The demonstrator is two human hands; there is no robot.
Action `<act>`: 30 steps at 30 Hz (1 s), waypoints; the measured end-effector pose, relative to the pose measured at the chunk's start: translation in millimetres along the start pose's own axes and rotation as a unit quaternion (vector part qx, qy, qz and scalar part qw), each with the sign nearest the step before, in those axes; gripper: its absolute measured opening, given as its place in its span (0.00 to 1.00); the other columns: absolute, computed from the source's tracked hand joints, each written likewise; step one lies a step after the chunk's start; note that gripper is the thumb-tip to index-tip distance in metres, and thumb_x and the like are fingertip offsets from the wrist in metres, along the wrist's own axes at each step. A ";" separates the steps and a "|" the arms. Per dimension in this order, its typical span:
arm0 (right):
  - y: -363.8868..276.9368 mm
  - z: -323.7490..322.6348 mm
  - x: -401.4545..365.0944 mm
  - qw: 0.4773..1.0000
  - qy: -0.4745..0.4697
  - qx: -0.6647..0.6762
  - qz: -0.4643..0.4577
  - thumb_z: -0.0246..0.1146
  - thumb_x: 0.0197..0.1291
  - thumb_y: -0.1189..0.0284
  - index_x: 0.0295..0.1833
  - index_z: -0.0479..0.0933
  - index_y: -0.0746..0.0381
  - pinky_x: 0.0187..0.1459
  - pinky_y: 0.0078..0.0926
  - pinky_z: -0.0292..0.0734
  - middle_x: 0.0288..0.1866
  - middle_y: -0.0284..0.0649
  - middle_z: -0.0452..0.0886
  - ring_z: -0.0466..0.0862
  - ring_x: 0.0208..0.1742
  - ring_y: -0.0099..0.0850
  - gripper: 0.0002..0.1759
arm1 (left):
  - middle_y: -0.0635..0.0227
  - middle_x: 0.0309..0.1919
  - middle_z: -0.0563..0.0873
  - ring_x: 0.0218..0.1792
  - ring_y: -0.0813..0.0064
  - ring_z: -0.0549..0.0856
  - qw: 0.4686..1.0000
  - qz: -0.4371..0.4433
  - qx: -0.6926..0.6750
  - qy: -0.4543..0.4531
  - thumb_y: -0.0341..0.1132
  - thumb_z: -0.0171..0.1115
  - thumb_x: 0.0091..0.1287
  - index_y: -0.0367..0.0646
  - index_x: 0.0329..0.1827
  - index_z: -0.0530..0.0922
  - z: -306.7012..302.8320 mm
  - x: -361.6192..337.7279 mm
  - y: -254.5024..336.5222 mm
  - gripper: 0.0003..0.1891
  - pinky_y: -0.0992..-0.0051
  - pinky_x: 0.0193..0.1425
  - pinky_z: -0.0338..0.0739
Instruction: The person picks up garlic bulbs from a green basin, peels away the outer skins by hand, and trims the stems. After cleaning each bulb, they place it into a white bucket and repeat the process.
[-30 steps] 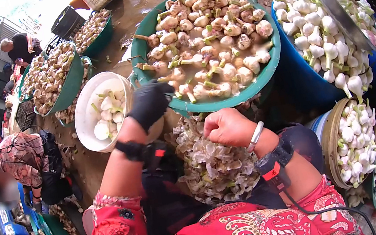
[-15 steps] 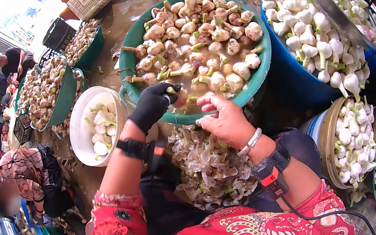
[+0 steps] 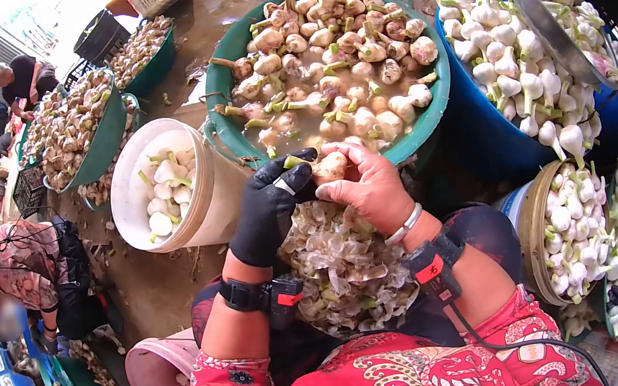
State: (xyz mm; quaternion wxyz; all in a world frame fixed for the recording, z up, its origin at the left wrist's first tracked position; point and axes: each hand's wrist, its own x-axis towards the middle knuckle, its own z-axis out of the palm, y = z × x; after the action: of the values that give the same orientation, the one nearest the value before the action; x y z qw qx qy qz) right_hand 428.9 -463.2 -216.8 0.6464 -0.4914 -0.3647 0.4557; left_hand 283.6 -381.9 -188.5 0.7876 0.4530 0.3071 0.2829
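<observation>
My left hand [image 3: 265, 210], in a black glove with a ring over it, is closed on the green stem end of an unpeeled garlic bulb [image 3: 331, 167]. The bare fingers of my right hand [image 3: 375, 192] grip the same bulb from the other side. Both hands are together at the near rim of a green tub [image 3: 439, 124], where many brownish garlic bulbs [image 3: 354, 131] sit in murky water. Below my hands lies a heap of papery garlic skins [image 3: 348, 263]. To the left, a white bucket [image 3: 228, 193] contains several peeled bulbs [image 3: 167, 191].
On the right are a blue barrel [image 3: 487, 134] heaped with white garlic, a metal basin [image 3: 548, 18] tilted on top, and a tan-rimmed bucket [image 3: 533, 238] of bulbs. A pink bucket [image 3: 161, 370] stands lower left. Another person [image 3: 22, 267] bends over at the left.
My left hand has brought the bulb from over the water toward me and to the right. My right hand has closed on it. The view has shifted, revealing the pink bucket.
</observation>
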 end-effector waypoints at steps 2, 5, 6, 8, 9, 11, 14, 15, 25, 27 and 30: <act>-7.3 -1.8 1.0 0.999 0.003 0.036 0.029 0.71 0.48 0.80 0.55 0.73 0.66 0.46 0.21 0.77 0.40 0.32 0.81 0.80 0.41 0.21 0.26 | 0.65 0.46 0.84 0.44 0.73 0.84 1.000 -0.008 -0.008 -0.021 0.31 0.58 0.68 0.35 0.56 0.77 -0.3 -1.5 4.1 0.16 0.71 0.51 0.80; -8.4 -3.5 2.5 0.985 -0.011 0.152 0.080 0.71 0.48 0.81 0.55 0.73 0.67 0.47 0.20 0.77 0.42 0.34 0.81 0.80 0.42 0.21 0.26 | 0.64 0.46 0.84 0.44 0.72 0.84 0.999 0.005 -0.023 -0.034 0.30 0.58 0.67 0.34 0.57 0.76 -0.5 -2.5 5.4 0.17 0.69 0.52 0.81; -7.7 -3.4 3.0 0.980 -0.007 0.180 0.086 0.71 0.48 0.81 0.57 0.72 0.67 0.47 0.20 0.77 0.43 0.34 0.81 0.80 0.43 0.21 0.27 | 0.63 0.46 0.84 0.44 0.73 0.84 0.998 0.007 -0.046 -0.032 0.29 0.58 0.67 0.34 0.58 0.76 1.2 -2.7 6.1 0.17 0.71 0.52 0.80; -9.0 -2.7 2.8 0.974 -0.003 0.208 0.093 0.70 0.49 0.81 0.58 0.72 0.68 0.48 0.20 0.77 0.44 0.35 0.81 0.80 0.43 0.21 0.28 | 0.63 0.46 0.84 0.44 0.73 0.84 0.997 0.009 -0.068 -0.029 0.29 0.58 0.67 0.33 0.58 0.75 1.2 -3.3 5.3 0.17 0.72 0.52 0.80; -12.9 -2.1 1.8 0.984 0.001 0.164 0.070 0.69 0.51 0.81 0.60 0.70 0.68 0.50 0.21 0.77 0.44 0.35 0.80 0.80 0.44 0.22 0.29 | 0.64 0.46 0.84 0.44 0.74 0.84 0.992 0.110 0.057 -0.037 0.29 0.59 0.66 0.33 0.58 0.75 -0.4 -4.0 3.9 0.18 0.73 0.52 0.79; -14.9 -2.3 1.3 0.992 0.007 0.119 0.046 0.68 0.52 0.81 0.62 0.68 0.69 0.51 0.21 0.77 0.45 0.35 0.79 0.79 0.46 0.22 0.30 | 0.64 0.46 0.84 0.44 0.75 0.83 0.960 0.209 0.180 -0.045 0.28 0.59 0.66 0.33 0.58 0.75 1.5 -3.0 4.2 0.18 0.74 0.52 0.78; -10.2 -1.3 -0.1 0.994 -0.005 0.100 0.033 0.68 0.52 0.82 0.64 0.67 0.68 0.52 0.22 0.77 0.45 0.35 0.79 0.79 0.47 0.22 0.31 | 0.66 0.45 0.84 0.43 0.78 0.83 0.998 0.013 -0.056 0.000 0.27 0.61 0.64 0.34 0.55 0.77 3.4 0.4 3.5 0.17 0.77 0.51 0.77; -7.6 0.7 -0.8 0.992 0.000 0.119 0.038 0.67 0.54 0.79 0.61 0.69 0.68 0.48 0.21 0.77 0.43 0.34 0.79 0.79 0.44 0.22 0.27 | 0.67 0.44 0.85 0.43 0.78 0.83 1.000 0.010 -0.026 -0.007 0.27 0.62 0.63 0.34 0.53 0.78 -2.0 2.7 0.2 0.16 0.78 0.50 0.77; 1.8 -20.2 0.4 0.901 -0.085 0.279 0.321 0.56 0.66 0.64 0.45 0.76 0.63 0.29 0.25 0.76 0.33 0.39 0.82 0.81 0.28 0.29 0.13 | 0.71 0.37 0.84 0.38 0.81 0.82 0.933 0.180 0.311 0.028 0.22 0.60 0.59 0.36 0.45 0.81 -17.1 5.4 2.1 0.12 0.80 0.46 0.76; -11.9 -21.2 3.6 0.927 -0.033 0.234 0.290 0.56 0.66 0.64 0.49 0.75 0.61 0.33 0.24 0.79 0.34 0.36 0.81 0.82 0.31 0.28 0.13 | 0.72 0.36 0.84 0.38 0.81 0.81 0.978 0.108 0.175 0.043 0.22 0.59 0.59 0.36 0.46 0.81 -7.2 1.6 -1.3 0.12 0.80 0.45 0.76; -12.1 -12.3 3.0 0.974 -0.037 0.123 0.184 0.60 0.65 0.62 0.50 0.73 0.59 0.29 0.19 0.77 0.33 0.34 0.81 0.81 0.31 0.24 0.15 | 0.72 0.35 0.84 0.36 0.82 0.81 1.000 0.020 0.000 0.025 0.24 0.59 0.59 0.37 0.46 0.80 -11.0 4.1 -7.5 0.12 0.80 0.41 0.75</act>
State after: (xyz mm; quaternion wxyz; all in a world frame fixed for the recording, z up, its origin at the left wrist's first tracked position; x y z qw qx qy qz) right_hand 444.0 -465.3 -208.2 0.5928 -0.4494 -0.2329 0.6264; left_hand 279.4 -376.2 -200.5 0.7741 0.4520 0.3174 0.3094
